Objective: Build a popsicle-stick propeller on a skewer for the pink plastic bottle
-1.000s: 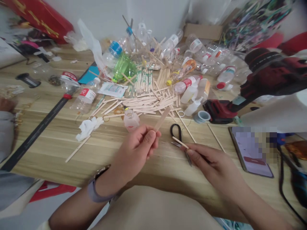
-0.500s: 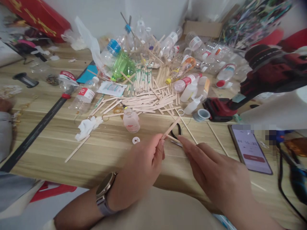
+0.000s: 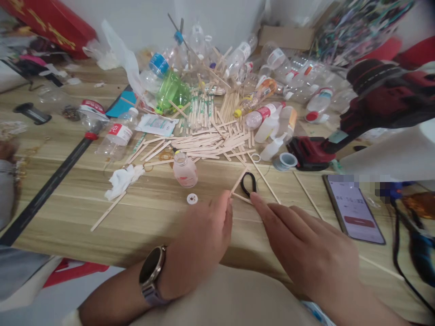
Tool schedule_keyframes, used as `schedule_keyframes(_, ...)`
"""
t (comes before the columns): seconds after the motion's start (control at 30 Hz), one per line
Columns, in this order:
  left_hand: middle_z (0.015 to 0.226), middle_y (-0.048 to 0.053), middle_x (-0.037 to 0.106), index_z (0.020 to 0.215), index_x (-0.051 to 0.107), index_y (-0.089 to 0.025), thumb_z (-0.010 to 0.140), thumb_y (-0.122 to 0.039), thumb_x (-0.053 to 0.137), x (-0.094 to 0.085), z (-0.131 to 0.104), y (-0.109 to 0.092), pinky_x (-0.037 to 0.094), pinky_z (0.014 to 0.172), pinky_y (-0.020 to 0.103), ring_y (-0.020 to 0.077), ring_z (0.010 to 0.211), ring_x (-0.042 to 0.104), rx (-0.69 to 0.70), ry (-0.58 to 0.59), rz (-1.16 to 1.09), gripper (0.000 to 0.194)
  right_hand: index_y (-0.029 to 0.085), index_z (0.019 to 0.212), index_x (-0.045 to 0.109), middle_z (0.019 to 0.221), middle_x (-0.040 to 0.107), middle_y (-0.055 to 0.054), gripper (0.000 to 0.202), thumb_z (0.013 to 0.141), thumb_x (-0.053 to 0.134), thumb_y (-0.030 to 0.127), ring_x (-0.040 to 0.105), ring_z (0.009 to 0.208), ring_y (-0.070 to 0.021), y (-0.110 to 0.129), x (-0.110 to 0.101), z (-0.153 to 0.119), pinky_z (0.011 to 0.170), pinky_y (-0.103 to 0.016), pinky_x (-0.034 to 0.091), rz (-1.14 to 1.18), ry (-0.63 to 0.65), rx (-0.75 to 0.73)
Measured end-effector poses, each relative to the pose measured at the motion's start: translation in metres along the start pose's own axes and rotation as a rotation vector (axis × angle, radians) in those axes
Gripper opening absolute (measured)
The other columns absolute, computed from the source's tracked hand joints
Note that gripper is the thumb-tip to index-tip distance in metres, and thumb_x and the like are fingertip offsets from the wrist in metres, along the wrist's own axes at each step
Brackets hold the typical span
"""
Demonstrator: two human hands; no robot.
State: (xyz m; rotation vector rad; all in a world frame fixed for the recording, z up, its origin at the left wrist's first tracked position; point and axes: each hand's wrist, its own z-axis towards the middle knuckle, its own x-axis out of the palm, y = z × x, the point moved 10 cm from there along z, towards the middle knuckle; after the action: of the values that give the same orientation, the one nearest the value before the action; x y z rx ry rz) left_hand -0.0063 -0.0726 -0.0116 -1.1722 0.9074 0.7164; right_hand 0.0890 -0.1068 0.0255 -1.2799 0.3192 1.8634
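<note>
My left hand (image 3: 200,240), with a watch on its wrist, is closed on a flat wooden craft stick (image 3: 239,180) that points up and away. Between the fingertips of my right hand (image 3: 306,240) is a thin wooden stick (image 3: 382,267), its long end running out behind the hand. Its front end meets the craft stick at my left fingertips; whether it goes through cannot be seen. Just beyond lies a tool with a black looped handle (image 3: 249,183), partly covered by my right fingers. A small open bottle (image 3: 185,172) stands past my left hand, near a white disc (image 3: 192,198).
A heap of craft sticks (image 3: 207,147) spreads across the middle, with plastic bottles (image 3: 173,93) behind. At right are a red-and-black power tool (image 3: 312,151) and a phone (image 3: 355,213). A dark bar (image 3: 50,183) lies left, near another person's sleeve (image 3: 7,190).
The craft stick now looks narrower, turned in my left hand. My right hand has shifted slightly, uncovering more of the black handle and showing more of the thin stick's rear end.
</note>
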Motion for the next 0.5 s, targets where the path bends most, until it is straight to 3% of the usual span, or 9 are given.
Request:
schedule_keyframes(0.17, 0.068, 0.004, 0.067, 0.104, 0.054, -0.011, 0.096, -0.011, 0.031, -0.006, -0.01, -0.023, 0.042, 0.049, 0.027, 0.0172, 0.055, 0.061, 0.213, -0.201, 0.31, 0.025, 0.007, 0.116, 0.059, 0.066, 0.067, -0.002, 0.033, 0.09, 0.039, 0.007, 0.054, 0.052, -0.015, 0.003, -0.001, 0.002, 0.045, -0.029, 0.033, -0.007, 0.003, -0.032)
schedule_keyframes(0.27, 0.073, 0.008, 0.07, 0.107, 0.055, -0.004, 0.092, -0.004, 0.03, -0.008, -0.015, -0.034, 0.046, 0.05, 0.025, 0.0163, 0.057, 0.064, 0.31, -0.279, 0.42, 0.029, 0.013, 0.108, 0.066, 0.065, 0.066, -0.001, 0.031, 0.092, 0.039, 0.013, 0.053, 0.048, -0.0139, -0.012, 0.005, 0.004, 0.042, -0.029, 0.029, 0.185, 0.025, 0.08)
schedule_keyframes(0.37, 0.073, 0.011, 0.07, 0.106, 0.057, 0.0, 0.087, 0.002, 0.029, -0.005, -0.018, -0.042, 0.046, 0.046, 0.024, 0.0162, 0.055, 0.064, 0.397, -0.278, 0.501, 0.034, 0.019, 0.097, 0.071, 0.064, 0.064, -0.001, 0.031, 0.094, 0.041, 0.026, 0.053, 0.049, -0.0127, -0.038, 0.042, -0.001, 0.044, -0.025, 0.032, 0.722, 0.262, 0.363)
schedule_keyframes(0.43, 0.072, 0.012, 0.07, 0.106, 0.058, 0.002, 0.086, 0.001, 0.031, -0.004, -0.02, -0.046, 0.046, 0.045, 0.024, 0.0161, 0.054, 0.064, 0.45, -0.275, 0.519, 0.034, 0.019, 0.09, 0.072, 0.053, 0.055, 0.001, 0.034, 0.093, 0.043, 0.037, 0.046, 0.045, -0.0117, -0.035, 0.072, -0.012, 0.042, -0.024, 0.031, 1.118, 0.514, 0.542)
schedule_keyframes(0.5, 0.073, 0.012, 0.071, 0.107, 0.059, 0.002, 0.084, 0.001, 0.035, -0.002, -0.02, -0.047, 0.046, 0.046, 0.023, 0.0159, 0.055, 0.065, 0.474, -0.253, 0.541, 0.033, 0.018, 0.087, 0.071, 0.048, 0.046, 0.003, 0.037, 0.093, 0.043, 0.041, 0.039, 0.043, -0.0107, -0.031, 0.082, -0.018, 0.041, -0.023, 0.028, 1.271, 0.623, 0.61)
